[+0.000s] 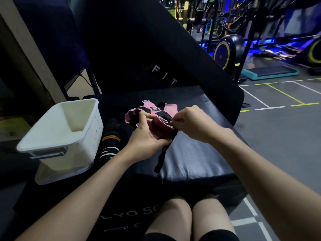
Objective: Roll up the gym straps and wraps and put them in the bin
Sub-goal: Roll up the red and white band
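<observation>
The left hand [147,138] cups a dark red rolled fabric wrap [162,125] while the right hand [192,122] pinches its top edge; its black tail hangs loose, so rolling seems unfinished. Above the black padded bench [199,153], mid-surface. The white plastic bin [66,129] at the left edge looks empty. Pink straps [152,108] and a black striped wrap [111,138] wait.
</observation>
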